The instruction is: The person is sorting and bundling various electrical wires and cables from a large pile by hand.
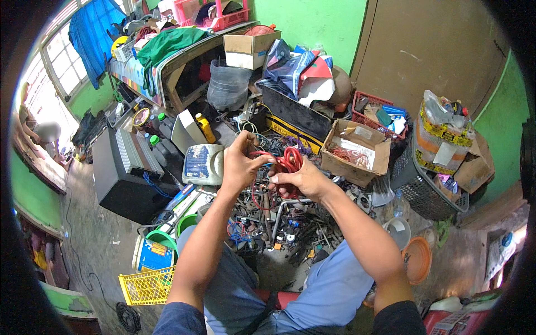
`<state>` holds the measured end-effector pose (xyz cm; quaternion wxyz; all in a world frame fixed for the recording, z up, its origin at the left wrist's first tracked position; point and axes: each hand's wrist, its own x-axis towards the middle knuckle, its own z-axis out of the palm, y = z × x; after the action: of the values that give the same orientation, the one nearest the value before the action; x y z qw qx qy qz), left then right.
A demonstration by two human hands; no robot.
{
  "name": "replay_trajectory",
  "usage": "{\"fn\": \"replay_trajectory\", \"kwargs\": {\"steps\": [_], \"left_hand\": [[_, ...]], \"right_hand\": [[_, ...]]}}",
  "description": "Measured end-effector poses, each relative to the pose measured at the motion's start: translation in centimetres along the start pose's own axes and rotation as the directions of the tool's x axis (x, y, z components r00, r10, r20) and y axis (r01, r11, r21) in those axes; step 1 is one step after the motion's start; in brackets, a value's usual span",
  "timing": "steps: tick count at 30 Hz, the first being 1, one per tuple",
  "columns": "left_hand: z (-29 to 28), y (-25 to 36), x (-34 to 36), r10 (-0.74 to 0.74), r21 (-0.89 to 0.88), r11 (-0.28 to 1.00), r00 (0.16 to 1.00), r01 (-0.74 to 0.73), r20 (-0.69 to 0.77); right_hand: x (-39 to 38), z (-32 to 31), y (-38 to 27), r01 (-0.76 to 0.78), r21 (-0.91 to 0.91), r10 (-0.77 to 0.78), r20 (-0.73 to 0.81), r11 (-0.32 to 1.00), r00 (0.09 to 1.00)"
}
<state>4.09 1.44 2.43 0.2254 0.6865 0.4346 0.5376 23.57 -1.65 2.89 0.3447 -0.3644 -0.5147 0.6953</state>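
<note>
A coiled red cable [290,161] is gathered between my two hands, above a heap of loose parts. My right hand [304,180] is wrapped round the bundle from the right, thumb across its front. From the left, my left hand [244,163] pinches a length of the same cable close to the coil. Some of its fingers are hidden behind the strands. One thin red strand hangs below toward the heap. Beneath lies the pile of metal and plastic parts [296,218], with a bent metal pipe [279,216] in it.
At right stands an open cardboard box [355,170] holding red wire, near a dark plastic basket [427,192]. A white jerrycan [203,165] and a black speaker-like box [120,187] are at left. A yellow basket [146,287] sits by my left leg; an orange bowl [419,259] is right.
</note>
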Motion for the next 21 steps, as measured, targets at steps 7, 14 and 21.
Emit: {"fn": "replay_trajectory", "kwargs": {"steps": [7, 14, 21], "left_hand": [[0.4, 1.1, -0.1, -0.12, 0.046, 0.992, 0.992, 0.118, 0.027], [-0.6, -0.6, 0.8, -0.287, 0.108, 0.956, 0.943, 0.272, 0.166], [1.5, 1.4, -0.8, -0.161, -0.211, 0.966, 0.987, 0.152, -0.024]], "right_hand": [[0.0, 0.1, 0.2, 0.135, 0.068, -0.134, -0.009, 0.989, 0.991], [-0.6, -0.8, -2.8, 0.205, 0.271, -0.089, -0.387, 0.941, 0.918], [-0.6, -2.4, -2.4, 0.267, 0.351, -0.107, -0.414, 0.897, 0.904]]}}
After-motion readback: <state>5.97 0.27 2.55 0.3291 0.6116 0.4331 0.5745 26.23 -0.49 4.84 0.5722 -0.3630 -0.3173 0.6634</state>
